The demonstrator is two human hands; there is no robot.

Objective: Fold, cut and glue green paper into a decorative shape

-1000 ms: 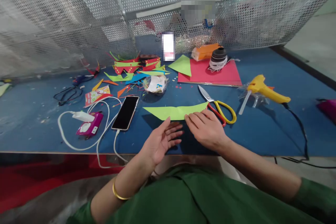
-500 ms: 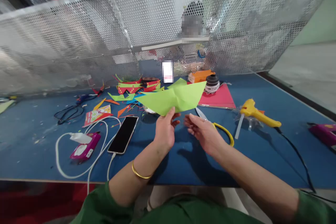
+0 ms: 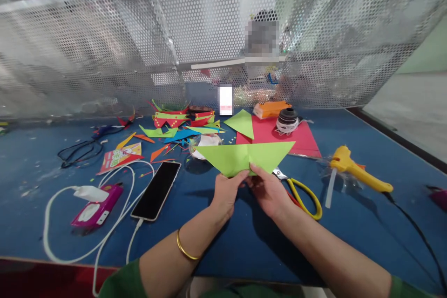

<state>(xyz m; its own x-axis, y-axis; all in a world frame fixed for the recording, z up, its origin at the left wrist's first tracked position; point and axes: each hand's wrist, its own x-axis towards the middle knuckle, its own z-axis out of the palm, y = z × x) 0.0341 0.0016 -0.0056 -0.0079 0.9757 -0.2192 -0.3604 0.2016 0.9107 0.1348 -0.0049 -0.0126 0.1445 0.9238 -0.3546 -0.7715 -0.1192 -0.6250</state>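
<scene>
The green paper point(image 3: 237, 156) is to the right of the black smartphone point(image 3: 157, 192), held above the blue table point(image 3: 377, 223). Its long axis runs from left to right across the person's body; 1 sharp tip points left, on the side of the phone, and the other tip points right, away from the phone. The longer edge, almost straight, is on the far side, and the shorter edge is toward the person. The paper looks thin and matt, like a shallow boat, with 1 crease near the middle. The left hand point(image 3: 226, 192), just right of the phone, is nearly closed and pinches the near edge. The right hand point(image 3: 270, 193), more to the right of the phone, is also partly curled, its thumb pressed on the paper near the crease; the fingers underneath are mostly hidden. Farther right of the phone are scissors point(image 3: 292, 183) with smooth yellow and red handles, and then a yellow glue gun point(image 3: 359, 174) of glossy look. Beyond the phone, toward the right, lies a flat red sheet point(image 3: 261, 132).
</scene>
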